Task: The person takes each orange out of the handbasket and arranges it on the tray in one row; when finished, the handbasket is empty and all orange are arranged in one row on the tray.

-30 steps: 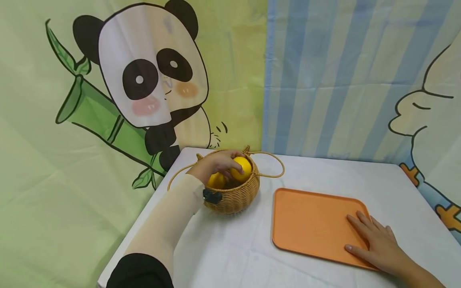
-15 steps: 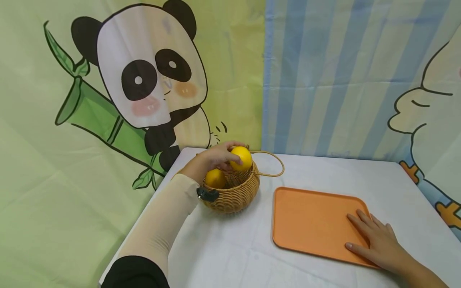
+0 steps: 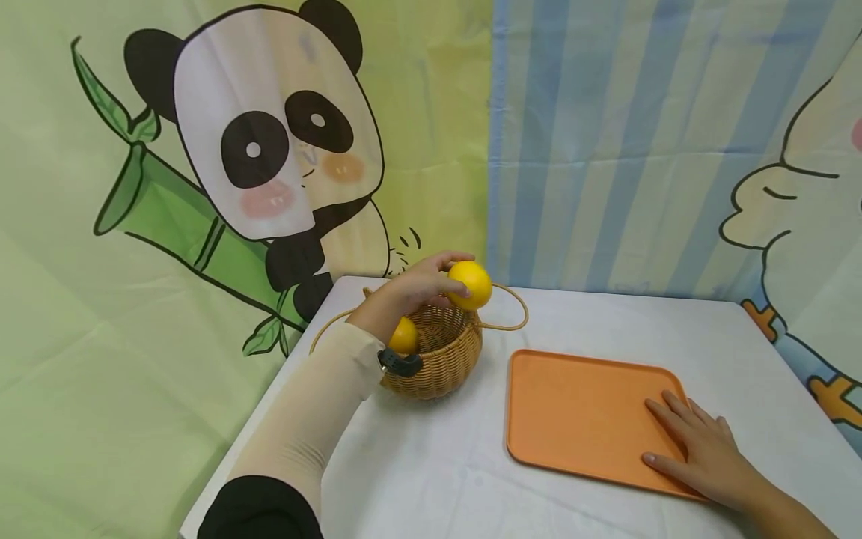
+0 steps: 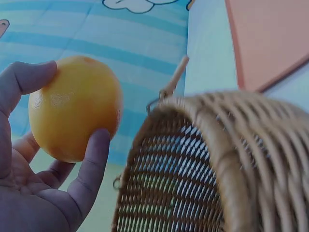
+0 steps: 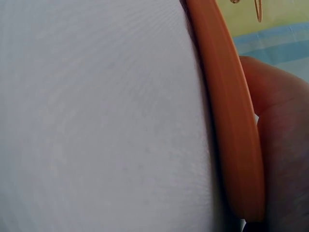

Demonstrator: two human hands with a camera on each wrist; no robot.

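Observation:
A round, smooth yellow-orange fruit [image 3: 474, 284] is held in my left hand [image 3: 426, 283], above the far right rim of a wicker basket [image 3: 446, 374]. The left wrist view shows the thumb and fingers spread around the fruit [image 4: 79, 108], with the basket's woven rim [image 4: 219, 140] beside it. Inside the basket lies a second yellow fruit [image 3: 405, 336], partly hidden by my wrist. My right hand [image 3: 707, 453] rests with straight fingers on the right end of a flat orange tray [image 3: 586, 412]. Up close, the right wrist view has the tray's edge [image 5: 231, 121] alongside that hand.
Both the basket and the tray stand on a table with a white cloth [image 3: 431, 464]. One thin basket handle [image 3: 518, 307] sticks out to the right, toward the tray. Behind the table hangs a printed curtain [image 3: 572, 150] with a panda on its left part.
My left hand has lifted the fruit up out of the basket and shifted it slightly to the right. The right hand has stayed on the tray.

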